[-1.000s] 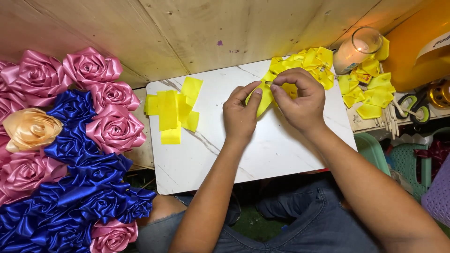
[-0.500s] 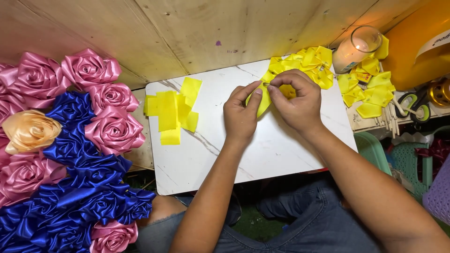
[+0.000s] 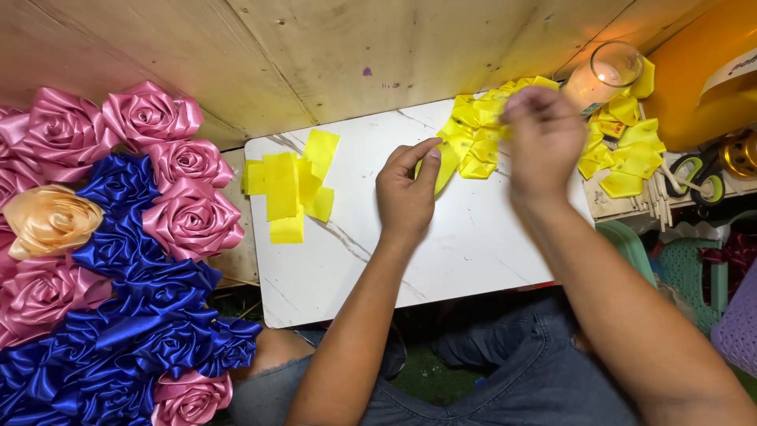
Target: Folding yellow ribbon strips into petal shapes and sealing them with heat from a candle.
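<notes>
Plywood wall stands behind a white marble-look board (image 3: 441,260) on the lap. Pink and blue ribbon roses (image 3: 118,237) lie at nine o'clock. The left hand (image 3: 404,197) pinches a folded yellow ribbon piece (image 3: 446,164) at the board's twelve o'clock edge. The right hand (image 3: 544,142) is blurred over the yellow pile (image 3: 481,130); its grip I cannot tell.

Pink satin roses (image 3: 169,177) crowd the left side, with blue satin roses (image 3: 134,315) among and below them and one peach rose (image 3: 49,219) near the left edge. A glass candle jar (image 3: 601,77) stands at the board's far right corner. Beside it sits an orange container (image 3: 702,71), with a green plastic basket (image 3: 686,276) lower on the right. Plywood boards (image 3: 315,47) form the backdrop.
</notes>
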